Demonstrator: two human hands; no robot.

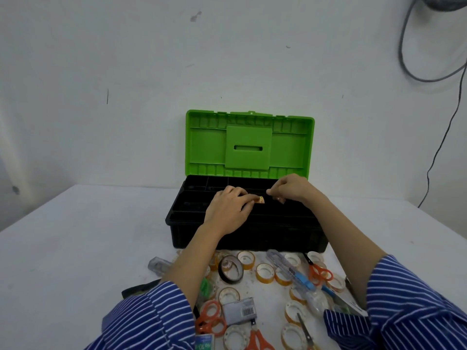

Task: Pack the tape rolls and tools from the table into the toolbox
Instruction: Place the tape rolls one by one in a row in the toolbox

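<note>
1. Two hands over the open toolbox [246, 231]: left hand [228, 208] pinching a small tape roll [260, 199] above the black tray, right hand [290, 189] curled, contents impossible to tell.
2. Best lowered flat into one tray compartment, clear of the dividers.
3. Lid [249, 142] upright behind the toolbox, blocking nothing.
4. Many rolls and scissors [319, 270] crowded in front of the toolbox; open table [75, 236] left of it.

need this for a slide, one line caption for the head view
Left hand holds a tape roll over the open toolbox; right hand pinches something small beside it.
</note>
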